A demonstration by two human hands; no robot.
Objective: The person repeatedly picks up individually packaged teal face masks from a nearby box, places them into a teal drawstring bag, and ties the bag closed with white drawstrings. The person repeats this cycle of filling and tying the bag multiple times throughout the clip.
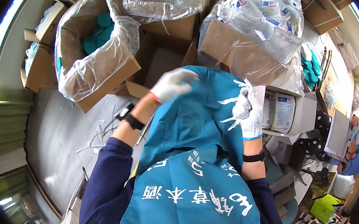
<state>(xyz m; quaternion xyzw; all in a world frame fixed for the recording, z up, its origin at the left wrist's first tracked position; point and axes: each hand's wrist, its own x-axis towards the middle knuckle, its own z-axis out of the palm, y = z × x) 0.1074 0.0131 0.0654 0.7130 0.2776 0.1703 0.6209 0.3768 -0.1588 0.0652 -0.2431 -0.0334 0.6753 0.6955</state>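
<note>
While the right hand [249,113] clenches a bundle of white plastic pieces [236,107], the teal cloth [197,109] spreads beneath it. The left hand [171,83] rests on the cloth's upper edge, fingers blurred; its grip is unclear.

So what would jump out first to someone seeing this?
The big teal apron fills the middle, spread beneath two white-gloved hands: the left hand on its top edge, the right hand clutching a bunch of white plastic strips. Around them stand plastic-lined cardboard boxes, and an open box of flat white packets at right.
</note>
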